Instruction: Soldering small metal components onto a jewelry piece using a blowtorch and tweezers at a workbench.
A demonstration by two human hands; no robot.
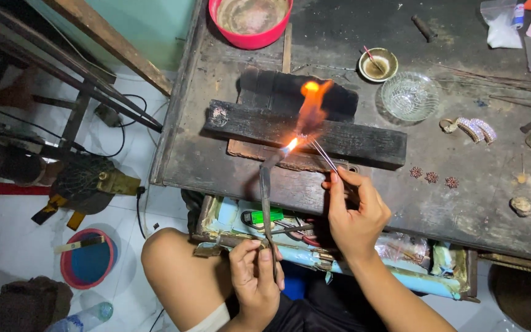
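Thin stiff tweezers (pixel 324 154) pinched at rear end by right hand (pixel 354 215), torch (pixel 266 203) gripped low by left hand (pixel 254 280), near bench (pixel 462 203) front edge; workpiece likely light, hot.

- One view only, from a camera on the person's head.
- It looks steeply down and forward over the knees onto the workbench (pixel 462 203).
- Close range: both hands fill the lower middle, with the floor (pixel 7 233) at left.
- No second view shares the scene.
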